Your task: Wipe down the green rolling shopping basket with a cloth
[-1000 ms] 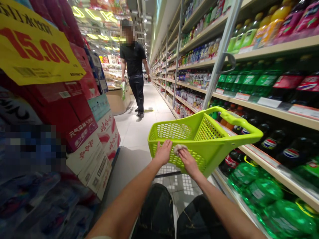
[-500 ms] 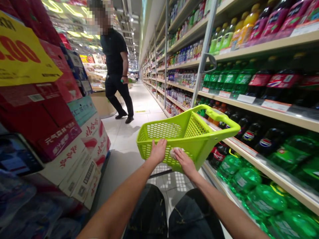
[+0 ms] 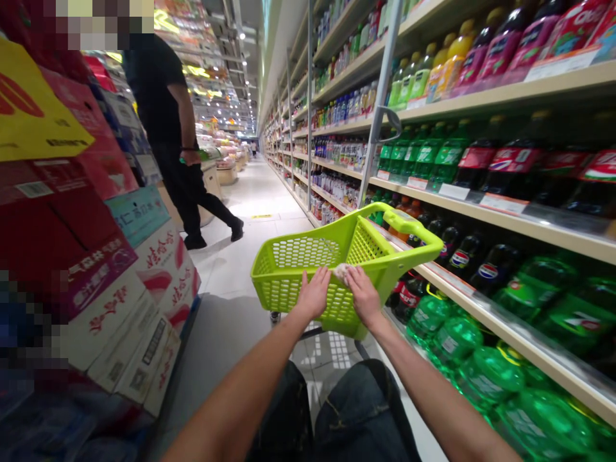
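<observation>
A lime-green plastic shopping basket on wheels [image 3: 289,282] stands in the aisle in front of me, with its handle [image 3: 409,224] raised to the right. My left hand [image 3: 315,292] lies on the basket's near rim, fingers curled over it. My right hand [image 3: 364,296] presses a small crumpled pale cloth [image 3: 342,272] against the same rim, right beside the left hand. The basket looks empty inside.
Shelves of soda bottles [image 3: 481,167] run along the right. Stacked red and white cartons [image 3: 125,269] with a yellow price sign [image 3: 33,122] line the left. A person in black [image 3: 168,128] walks across the aisle ahead on the left. Pale tiled floor [image 3: 240,256] stretches beyond.
The person in black has walked closer and to the left. The basket and both hands have shifted slightly left and up in view; the hands keep their places on the rim.
</observation>
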Demonstrator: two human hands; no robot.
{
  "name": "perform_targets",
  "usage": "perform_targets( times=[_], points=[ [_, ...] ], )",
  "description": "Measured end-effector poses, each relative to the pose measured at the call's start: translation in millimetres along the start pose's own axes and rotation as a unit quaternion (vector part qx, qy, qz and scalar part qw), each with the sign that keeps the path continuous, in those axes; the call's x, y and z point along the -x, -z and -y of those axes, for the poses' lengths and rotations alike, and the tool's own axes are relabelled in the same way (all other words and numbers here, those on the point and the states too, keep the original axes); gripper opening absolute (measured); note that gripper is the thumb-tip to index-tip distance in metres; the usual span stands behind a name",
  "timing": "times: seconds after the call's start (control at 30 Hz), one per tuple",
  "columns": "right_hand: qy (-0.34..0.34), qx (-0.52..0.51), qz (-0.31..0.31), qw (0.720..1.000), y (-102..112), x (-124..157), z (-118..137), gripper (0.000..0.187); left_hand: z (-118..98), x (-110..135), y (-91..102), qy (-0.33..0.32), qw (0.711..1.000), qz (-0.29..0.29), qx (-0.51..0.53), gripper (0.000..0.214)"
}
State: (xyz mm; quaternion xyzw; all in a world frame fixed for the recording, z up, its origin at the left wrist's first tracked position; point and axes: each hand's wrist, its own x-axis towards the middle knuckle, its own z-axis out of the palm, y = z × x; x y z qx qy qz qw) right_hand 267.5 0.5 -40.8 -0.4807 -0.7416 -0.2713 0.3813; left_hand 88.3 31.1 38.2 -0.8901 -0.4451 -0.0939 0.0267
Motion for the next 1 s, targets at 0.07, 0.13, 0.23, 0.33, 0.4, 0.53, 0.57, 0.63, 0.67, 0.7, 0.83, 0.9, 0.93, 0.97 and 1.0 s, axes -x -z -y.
perform_targets(
  times=[0.07,0.13,0.23,0.33,0.4,0.53,0.57,0.63,0.67,0.7,0.83,0.9,0.93,0.97,1.0],
  points=[
    [0.026,-0.005,0.005,1.0,2.2,6.8,0.0,0.042,-3.5,-1.1,1.2,0.004,1.0,0.007,0.001,0.071],
    [0.054,-0.007,0.016,0.998,8.5,12.4,-2.4,0.044,-5.8,-2.4,3.1,0.006,1.0,0.008,-0.001,0.07],
    [0.019,0.018,-0.016,1.0,28.2,3.4,-16.6,0.046,-11.0,-5.7,4.7,-0.004,1.0,0.001,-0.004,0.072],
    [-0.035,0.052,-0.063,0.996,45.9,0.2,-35.6,0.047,-19.3,-8.6,3.5,-0.017,1.0,0.005,-0.001,0.074],
    [-0.018,0.054,-0.053,0.997,49.5,19.6,-41.5,0.046,-23.2,-9.3,3.0,-0.013,1.0,0.013,0.001,0.075],
    [0.024,0.014,0.018,0.999,51.7,61.9,-44.1,0.046,-23.6,-10.4,4.7,-0.017,1.0,0.012,0.004,0.075],
    [0.004,0.015,0.01,1.0,55.0,60.2,-47.3,0.046,-23.2,-11.1,4.8,-0.016,1.0,0.01,0.007,0.075],
    [-0.055,0.037,-0.045,0.997,64.0,41.5,-58.8,0.047,-22.5,-12.7,3.5,-0.004,1.0,0.006,0.013,0.076],
    [-0.076,0.049,-0.078,0.993,67.8,29.5,-65.5,0.048,-22.1,-13.3,2.2,0.005,1.0,0.006,0.015,0.076],
    [-0.09,0.059,-0.101,0.989,69.9,19.7,-71.2,0.048,-21.5,-13.7,0.6,0.013,1.0,0.008,0.016,0.077],
    [-0.067,0.057,-0.073,0.993,58.2,31.0,-68.9,0.05,-13.1,-9.8,-3.9,0.005,1.0,0.014,0.014,0.078],
    [-0.021,0.034,-0.023,0.999,49.1,49.9,-56.7,0.053,-6.1,-5.3,-4.3,-0.003,1.0,0.015,0.008,0.078],
    [-0.007,0.026,-0.009,1.0,46.1,54.0,-50.9,0.055,-2.9,-3.0,-4.2,-0.002,1.0,0.013,0.007,0.078],
    [-0.006,0.02,-0.005,1.0,44.0,52.6,-46.2,0.055,-0.3,-1.1,-3.9,0.003,1.0,0.009,0.006,0.078],
    [-0.016,0.019,-0.01,1.0,42.4,46.2,-42.8,0.055,1.7,0.5,-3.4,0.01,1.0,0.004,0.008,0.078]
  ],
)
